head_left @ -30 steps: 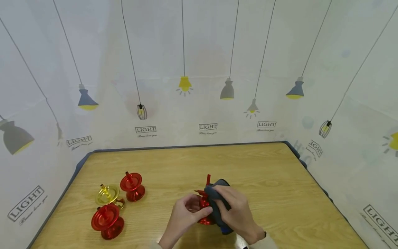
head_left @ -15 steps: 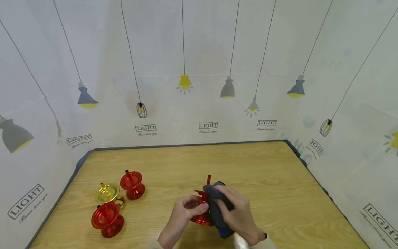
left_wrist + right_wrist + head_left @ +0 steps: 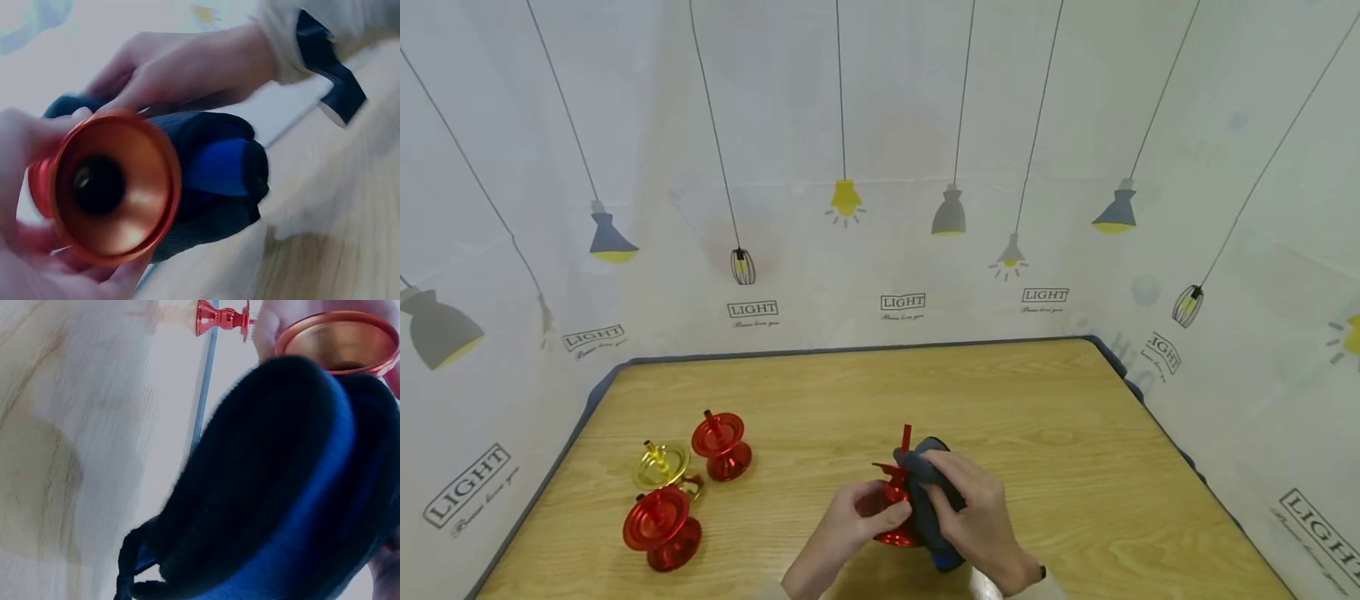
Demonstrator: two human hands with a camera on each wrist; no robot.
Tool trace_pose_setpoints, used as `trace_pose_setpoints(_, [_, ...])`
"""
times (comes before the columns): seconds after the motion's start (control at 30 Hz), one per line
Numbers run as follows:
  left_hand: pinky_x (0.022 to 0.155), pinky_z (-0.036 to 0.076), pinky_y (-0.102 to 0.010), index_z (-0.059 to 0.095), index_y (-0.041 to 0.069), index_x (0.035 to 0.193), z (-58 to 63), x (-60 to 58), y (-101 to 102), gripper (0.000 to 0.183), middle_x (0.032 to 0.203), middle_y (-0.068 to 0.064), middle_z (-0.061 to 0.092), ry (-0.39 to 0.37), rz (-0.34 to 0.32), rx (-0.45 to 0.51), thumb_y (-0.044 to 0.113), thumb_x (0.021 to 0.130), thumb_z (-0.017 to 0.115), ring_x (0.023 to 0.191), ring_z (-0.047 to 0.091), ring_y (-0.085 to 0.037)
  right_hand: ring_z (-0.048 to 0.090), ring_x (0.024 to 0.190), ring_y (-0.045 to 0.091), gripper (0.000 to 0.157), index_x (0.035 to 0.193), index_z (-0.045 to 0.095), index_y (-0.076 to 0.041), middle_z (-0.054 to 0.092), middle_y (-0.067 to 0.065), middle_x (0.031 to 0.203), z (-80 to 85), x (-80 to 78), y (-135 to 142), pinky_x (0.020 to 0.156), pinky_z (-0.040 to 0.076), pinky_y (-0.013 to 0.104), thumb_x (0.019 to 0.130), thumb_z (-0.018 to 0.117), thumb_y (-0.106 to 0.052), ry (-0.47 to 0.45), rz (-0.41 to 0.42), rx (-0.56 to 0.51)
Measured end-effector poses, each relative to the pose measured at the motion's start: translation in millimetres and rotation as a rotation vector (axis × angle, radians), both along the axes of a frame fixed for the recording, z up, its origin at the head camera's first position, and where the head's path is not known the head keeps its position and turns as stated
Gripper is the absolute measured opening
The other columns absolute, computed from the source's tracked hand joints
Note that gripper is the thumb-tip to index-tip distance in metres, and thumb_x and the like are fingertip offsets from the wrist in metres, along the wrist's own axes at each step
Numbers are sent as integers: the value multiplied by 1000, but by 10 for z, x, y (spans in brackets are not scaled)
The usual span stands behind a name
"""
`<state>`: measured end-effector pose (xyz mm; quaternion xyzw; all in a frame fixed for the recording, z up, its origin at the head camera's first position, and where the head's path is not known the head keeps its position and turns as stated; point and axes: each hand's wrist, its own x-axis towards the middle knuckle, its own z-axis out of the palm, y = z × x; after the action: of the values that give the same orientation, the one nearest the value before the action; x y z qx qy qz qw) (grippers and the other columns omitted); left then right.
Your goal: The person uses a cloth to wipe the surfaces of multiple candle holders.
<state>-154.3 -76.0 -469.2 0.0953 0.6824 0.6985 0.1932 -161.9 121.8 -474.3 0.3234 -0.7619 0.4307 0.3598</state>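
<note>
One red stand [image 3: 140,209] is over the near middle of the worktop [image 3: 820,400], its stem between the thumb and curled fingers of the left hand [image 3: 850,518]. One dark blue cloth [image 3: 929,521] lies against that stand's right side, pinched by the right hand [image 3: 973,504]. Three others stand at the left: one far red stand [image 3: 724,450], one near red stand [image 3: 662,527] and, between them in depth, one gold stand [image 3: 658,471], partly hidden by the near one.

A dark cloth [image 3: 934,525] covers part of a held red stand [image 3: 897,490]; toward the left edge of the bench [image 3: 1037,400], another red stand [image 3: 662,529] partly masks a gold stand [image 3: 662,468].
</note>
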Motion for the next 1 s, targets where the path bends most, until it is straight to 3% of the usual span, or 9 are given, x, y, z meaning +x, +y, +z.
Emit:
trace_pose_setpoints(0.1, [78,55,-30,63,0,123,27,38,71,53,104,-8,73,73,117,-113,36,88,79,90,66,-17,73,94,29,22,117,70,-3,74,13,107,11,7,-18,97,51,17,97,69,-11,58,-25,35])
trace_pose_setpoints(0.23, [74,55,-28,67,3,109,38,54,121,46,94,-7,72,146,245,-200,35,81,85,84,65,-16,72,94,29,28,117,70,-2,73,14,106,21,19,-37,98,51,17,104,57,-23,100,-44,44])
trace_pose_setpoints(0.33, [73,54,-25,72,6,102,30,54,129,39,89,-4,71,185,289,-208,35,79,87,81,65,-15,72,95,28,27,118,70,-3,73,13,107,21,31,-35,98,50,16,103,58,-23,75,-35,24])
trace_pose_setpoints(0.43, [71,56,-24,75,7,100,17,47,124,35,87,-4,72,179,301,-156,33,80,87,79,67,-14,72,97,26,23,119,69,-3,74,13,108,18,41,-28,98,50,16,99,66,-14,39,-14,-8])
trace_pose_setpoints(0.57, [72,58,-26,75,3,105,1,22,96,34,88,-4,73,92,250,-44,29,84,84,81,68,-15,73,98,25,32,120,69,-3,74,13,108,21,48,-21,96,52,17,89,75,2,31,9,-48])
trace_pose_setpoints(0.83, [86,56,-26,71,4,116,-39,-26,-10,26,97,6,73,-186,43,237,21,98,63,92,68,-9,74,95,22,44,117,70,-4,75,12,105,55,61,-23,93,53,16,77,78,13,-21,20,-91])
trace_pose_setpoints(0.93, [88,56,-24,69,4,121,-52,-25,-46,28,97,9,74,-218,-36,300,18,101,56,92,70,-6,73,93,20,45,117,70,-4,75,11,105,61,65,-20,91,53,16,77,78,13,-40,30,-92])
trace_pose_setpoints(1.0, [88,56,-25,66,-1,126,-54,-26,-60,33,100,8,75,-189,-81,281,19,102,55,93,70,-5,73,93,21,45,117,70,-4,75,11,105,63,63,-15,91,53,16,77,78,14,-35,34,-83])
